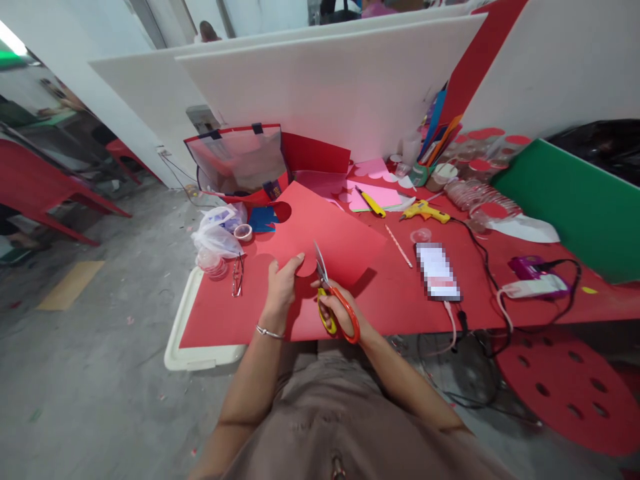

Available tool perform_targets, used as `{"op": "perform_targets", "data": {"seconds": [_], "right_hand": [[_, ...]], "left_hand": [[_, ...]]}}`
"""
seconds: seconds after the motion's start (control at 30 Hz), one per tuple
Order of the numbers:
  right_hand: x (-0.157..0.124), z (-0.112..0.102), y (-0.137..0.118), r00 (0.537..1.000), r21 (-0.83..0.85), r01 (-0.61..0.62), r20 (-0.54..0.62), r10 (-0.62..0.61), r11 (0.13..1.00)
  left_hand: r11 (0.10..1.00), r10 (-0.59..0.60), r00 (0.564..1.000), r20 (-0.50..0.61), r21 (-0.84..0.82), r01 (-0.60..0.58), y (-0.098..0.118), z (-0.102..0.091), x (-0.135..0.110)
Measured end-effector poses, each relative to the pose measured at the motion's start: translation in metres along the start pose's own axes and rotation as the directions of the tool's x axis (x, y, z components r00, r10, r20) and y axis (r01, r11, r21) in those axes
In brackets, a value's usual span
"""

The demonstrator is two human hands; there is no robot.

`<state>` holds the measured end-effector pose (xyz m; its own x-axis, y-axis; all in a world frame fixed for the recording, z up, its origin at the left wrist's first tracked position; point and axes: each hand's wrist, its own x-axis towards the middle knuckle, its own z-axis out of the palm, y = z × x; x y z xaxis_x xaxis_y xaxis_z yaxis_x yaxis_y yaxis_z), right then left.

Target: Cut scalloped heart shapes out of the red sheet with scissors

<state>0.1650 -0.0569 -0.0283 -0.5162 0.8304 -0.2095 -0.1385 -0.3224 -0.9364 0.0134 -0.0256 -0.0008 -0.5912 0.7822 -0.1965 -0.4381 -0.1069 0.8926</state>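
Head view: left hand (282,285) grips red paper (330,227), right hand (341,313) grips scissors (323,274).

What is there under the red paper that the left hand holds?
The red tabletop shows around the red paper, and pink sheets show past its far edge. Whatever lies directly beneath is covered, so I cannot tell whether they continue there.

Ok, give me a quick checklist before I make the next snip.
1. Left hand gripping the large red paper sheet: ok.
2. Right hand holding the orange-and-yellow-handled metal scissors: ok.
3. Left thumb apart from the steel blades: ok.
4. Yellow-and-black utility knife off the sheet: ok, lying beyond it.
5. Yellow glue gun off and cool: cannot tell.
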Motion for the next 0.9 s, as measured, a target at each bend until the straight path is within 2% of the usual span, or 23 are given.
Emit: {"op": "perform_targets", "data": {"seconds": [0.47,0.63,0.8,0.9], "right_hand": [[0.003,0.001,0.0,0.999,0.058,-0.032,-0.001,0.032,0.998],[0.008,0.0,-0.003,0.999,0.074,-0.033,-0.008,0.033,0.997],[0.011,0.0,-0.006,0.999,0.09,-0.042,-0.006,0.042,0.995],[0.01,-0.008,-0.006,0.998,0.095,-0.061,0.035,0.058,0.994]], "left_hand": [[1.0,-0.021,1.0,-0.004,0.005,0.021,-0.005,-0.007,0.004],[0.999,-0.04,0.999,-0.007,-0.034,0.04,-0.006,-0.001,0.007],[0.998,-0.061,0.99,-0.128,-0.021,0.059,-0.008,0.01,0.027],[0.998,-0.054,0.987,-0.151,-0.04,0.048,-0.011,0.017,0.043]]}}
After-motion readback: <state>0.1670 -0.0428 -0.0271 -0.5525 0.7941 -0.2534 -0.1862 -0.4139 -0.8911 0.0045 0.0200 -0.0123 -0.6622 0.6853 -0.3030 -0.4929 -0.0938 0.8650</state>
